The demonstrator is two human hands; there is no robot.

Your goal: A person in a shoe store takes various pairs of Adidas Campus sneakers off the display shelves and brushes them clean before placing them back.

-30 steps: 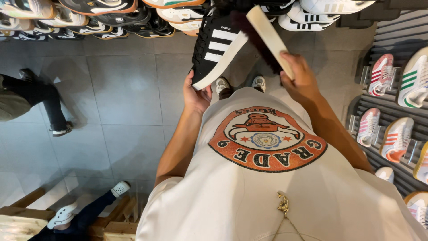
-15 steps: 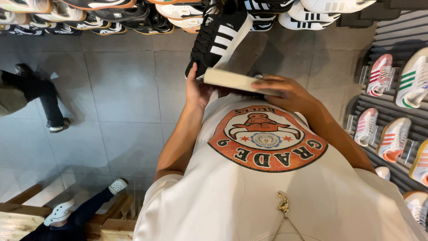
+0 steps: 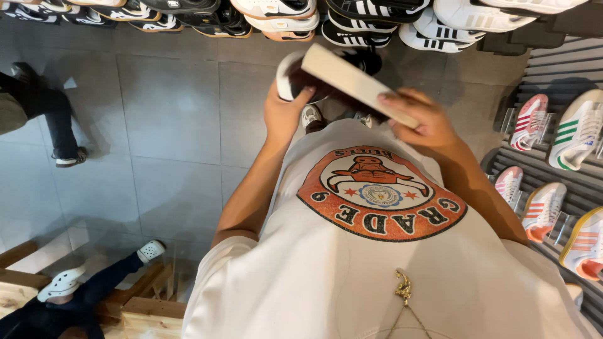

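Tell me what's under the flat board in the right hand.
Under the flat board the right hand holds sits a black sneaker, gripped by the left hand; only its white-soled end shows, the rest is covered.

The shoe point(image 3: 295, 78) has a smooth white rubber sole, matt black above. The board point(image 3: 358, 85) looks like pale, matt card. The shirt point(image 3: 377, 276) is soft white cloth. The floor point(image 3: 169, 119) is grey, faintly glossy tile. The bench point(image 3: 144, 307) is bare wood.
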